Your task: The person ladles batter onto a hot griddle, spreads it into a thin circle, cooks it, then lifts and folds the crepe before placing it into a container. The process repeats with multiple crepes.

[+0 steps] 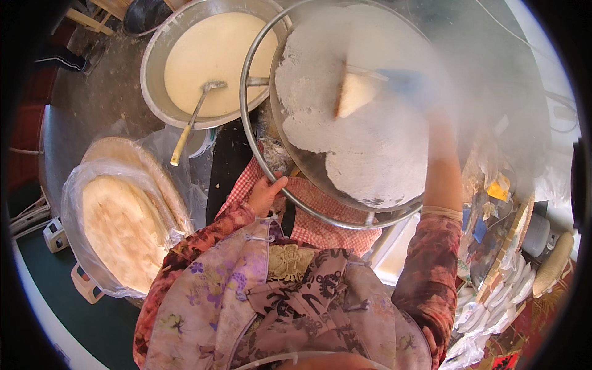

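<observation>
A round griddle (312, 161) carries a thin, pale layer of batter (376, 161) with a ragged near-left edge, where dark metal shows. My left hand (265, 195) is closed around the near-left part of the metal ring (245, 98) that encircles the griddle. Over the griddle's right half, my right hand (425, 98) is blurred by steam, and something blue (401, 80) covers or fills it. From there a pale, wedge-shaped spreader (357, 92) with a brown edge reaches onto the batter. My right fingers cannot be made out separately.
Left of the griddle stands a metal basin (148, 80) of cream-coloured batter, with a yellow-handled ladle (193, 120) across its rim. Nearer lies a stack of round flatbreads (120, 228) in clear plastic. Bagged goods (515, 293) and a corncob-shaped item (553, 264) are at the right.
</observation>
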{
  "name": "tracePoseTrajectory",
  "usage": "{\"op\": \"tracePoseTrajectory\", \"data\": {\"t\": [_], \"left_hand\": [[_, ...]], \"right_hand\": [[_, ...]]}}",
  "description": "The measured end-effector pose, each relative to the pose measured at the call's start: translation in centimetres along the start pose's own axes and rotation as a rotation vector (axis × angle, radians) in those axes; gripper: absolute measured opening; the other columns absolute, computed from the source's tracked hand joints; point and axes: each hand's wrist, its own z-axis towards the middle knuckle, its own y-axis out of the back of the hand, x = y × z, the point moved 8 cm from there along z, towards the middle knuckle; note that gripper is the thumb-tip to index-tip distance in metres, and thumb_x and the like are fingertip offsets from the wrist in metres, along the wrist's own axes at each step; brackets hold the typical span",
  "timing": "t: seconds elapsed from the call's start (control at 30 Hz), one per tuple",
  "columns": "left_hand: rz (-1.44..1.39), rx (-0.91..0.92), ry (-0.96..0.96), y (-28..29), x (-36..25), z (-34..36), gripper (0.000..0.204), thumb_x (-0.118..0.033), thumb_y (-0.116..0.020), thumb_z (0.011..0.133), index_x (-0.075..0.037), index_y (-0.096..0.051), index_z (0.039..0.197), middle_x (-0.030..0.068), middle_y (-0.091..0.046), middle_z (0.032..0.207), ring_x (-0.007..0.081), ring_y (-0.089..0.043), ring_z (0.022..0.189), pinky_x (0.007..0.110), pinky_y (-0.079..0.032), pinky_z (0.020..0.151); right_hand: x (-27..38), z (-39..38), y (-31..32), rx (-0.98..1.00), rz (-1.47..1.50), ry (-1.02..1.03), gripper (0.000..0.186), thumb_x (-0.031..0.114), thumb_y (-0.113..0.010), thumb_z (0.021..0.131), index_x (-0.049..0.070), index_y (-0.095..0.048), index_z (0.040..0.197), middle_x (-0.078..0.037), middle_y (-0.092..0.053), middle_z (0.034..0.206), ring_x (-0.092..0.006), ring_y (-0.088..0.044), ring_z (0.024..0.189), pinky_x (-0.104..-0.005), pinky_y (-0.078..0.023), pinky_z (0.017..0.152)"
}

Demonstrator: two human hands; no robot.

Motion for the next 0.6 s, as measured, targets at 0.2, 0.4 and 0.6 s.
{"op": "tracePoseTrajectory", "data": {"t": [0.2,0.4,0.6], "left_hand": [[-0.039,0.044,-0.047,-0.4,0.0,0.4,0.052,-0.018,-0.057,0.087,0.007,-0.033,0.125,0.0168,-0.057,0.103,0.0239,-0.058,0.094,0.034,-0.048,0.083],[-0.012,0.128,-0.035,-1.2,0.5,0.4,0.047,-0.017,-0.057,0.087,0.006,-0.037,0.123,0.0165,-0.058,0.103,0.0240,-0.058,0.093,0.034,-0.048,0.081],[-0.039,0.190,0.033,-2.2,1.4,-0.2,0.030,-0.018,-0.057,0.087,-0.001,-0.050,0.110,0.0100,-0.061,0.095,0.0188,-0.060,0.090,0.030,-0.050,0.075]], "right_hand": [[-8.4,-5.2,2.3,-0.064,0.199,-0.297,0.035,0.011,-0.056,0.084,0.008,-0.055,0.119,-0.005,-0.061,0.085,-0.0108,-0.057,0.071,-0.0239,-0.047,0.063],[-9.9,-12.1,-0.1,-0.222,0.450,-0.537,0.038,0.013,-0.057,0.084,0.007,-0.053,0.121,-0.005,-0.059,0.078,-0.0101,-0.056,0.063,-0.0230,-0.048,0.055],[-1.3,-18.0,-8.7,-0.426,0.663,-0.646,0.042,0.017,-0.058,0.084,0.007,-0.051,0.123,-0.002,-0.053,0.068,-0.0080,-0.052,0.054,-0.0203,-0.044,0.043]]}}
